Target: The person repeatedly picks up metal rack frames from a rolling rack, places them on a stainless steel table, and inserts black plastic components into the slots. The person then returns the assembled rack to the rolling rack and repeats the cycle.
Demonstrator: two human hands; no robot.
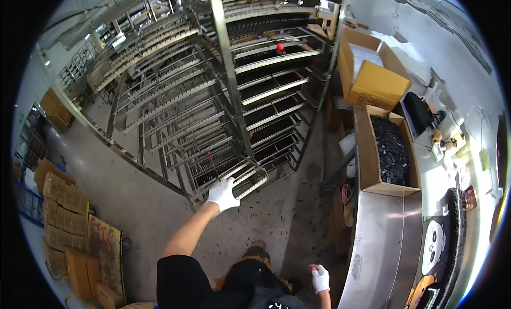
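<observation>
My left hand [223, 195], in a white glove, reaches forward and down to a slotted metal rack frame [250, 180]. Its fingers close on the near end of that frame, low in front of the tall metal shelf rack [277, 91]. My right hand [320, 279], gloved in white too, hangs low beside the steel workbench [379, 245]. Its fingers are curled, and a small reddish bit shows at their tips, too small to name.
On the bench stands a cardboard box [371, 165] full of small black parts [391, 149]; another open carton [380, 80] is behind it. Stacked cartons [64, 200] and a flat trolley [105, 250] stand at left. Small dark bits lie scattered on the floor [277, 218].
</observation>
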